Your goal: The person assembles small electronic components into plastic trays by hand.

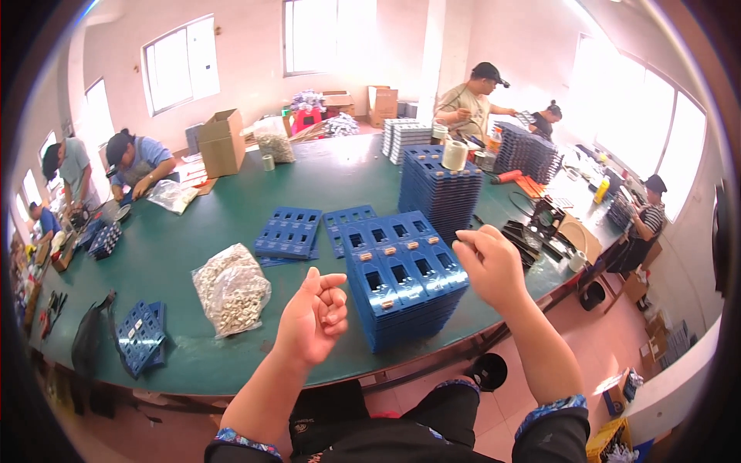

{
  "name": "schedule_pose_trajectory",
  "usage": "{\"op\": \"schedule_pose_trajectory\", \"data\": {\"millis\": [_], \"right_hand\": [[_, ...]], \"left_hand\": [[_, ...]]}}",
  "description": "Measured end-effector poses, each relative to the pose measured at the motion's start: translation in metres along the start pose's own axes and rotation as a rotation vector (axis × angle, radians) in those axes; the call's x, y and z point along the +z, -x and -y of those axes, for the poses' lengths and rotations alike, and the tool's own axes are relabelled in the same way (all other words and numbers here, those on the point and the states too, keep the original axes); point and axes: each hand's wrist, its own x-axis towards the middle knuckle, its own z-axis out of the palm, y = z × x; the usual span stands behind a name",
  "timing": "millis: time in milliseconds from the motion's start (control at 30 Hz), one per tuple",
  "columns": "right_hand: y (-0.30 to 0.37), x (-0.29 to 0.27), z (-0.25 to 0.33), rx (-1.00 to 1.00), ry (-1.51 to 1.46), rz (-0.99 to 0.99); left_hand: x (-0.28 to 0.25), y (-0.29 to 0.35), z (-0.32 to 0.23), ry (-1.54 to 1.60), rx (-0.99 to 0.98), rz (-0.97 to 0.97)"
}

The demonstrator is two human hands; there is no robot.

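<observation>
In front of me stands a stack of blue plastic panels (401, 292) with rectangular cut-outs. Small tan pieces sit in rows on its top panel. To the left of the stack is my left hand (312, 318), fingers curled toward the palm and thumb raised; whatever lies inside them is hidden. My right hand (491, 266) hovers by the stack's right far corner, thumb and fingers drawn together. Anything pinched there is too small to make out. A clear bag of small pale parts (233, 292) lies to the left on the table.
Behind stands a taller blue panel stack (440, 189) with a tape roll (455, 156) on top. Loose blue panels (289, 233) lie left of it, more panels (141, 336) at the near left. Several people work around the green table (340, 174). A cardboard box (221, 143) stands far left.
</observation>
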Motion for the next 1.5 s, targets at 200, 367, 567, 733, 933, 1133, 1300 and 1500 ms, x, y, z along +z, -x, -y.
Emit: {"op": "schedule_pose_trajectory", "data": {"millis": [200,367,567,733,933,1133,1300,1500], "right_hand": [[0.022,0.017,0.097,-0.721,-0.135,0.149],[0.018,0.039,0.113,-0.764,-0.087,0.322],[0.013,0.04,0.118,-0.839,-0.05,0.437],[0.013,0.04,0.117,-0.866,-0.043,0.41],[0.004,0.026,0.108,-0.8,-0.018,0.328],[0.006,0.02,0.098,-0.681,-0.122,0.298],[-0.004,0.005,0.078,-0.452,-0.185,0.361],[-0.004,0.005,0.025,-0.38,0.023,0.45]], "left_hand": [[0.027,0.024,0.011,0.249,0.053,-0.087],[0.04,0.038,0.015,0.195,0.1,-0.118],[0.039,0.048,0.013,0.194,0.102,0.004],[0.039,0.051,0.015,0.195,0.061,0.059],[0.027,0.048,0.016,-0.04,0.065,0.077],[0.033,0.035,0.021,-0.154,0.159,0.094],[0.043,0.026,0.018,-0.494,0.27,0.108],[0.027,0.014,0.024,-1.454,0.809,0.036]]}}
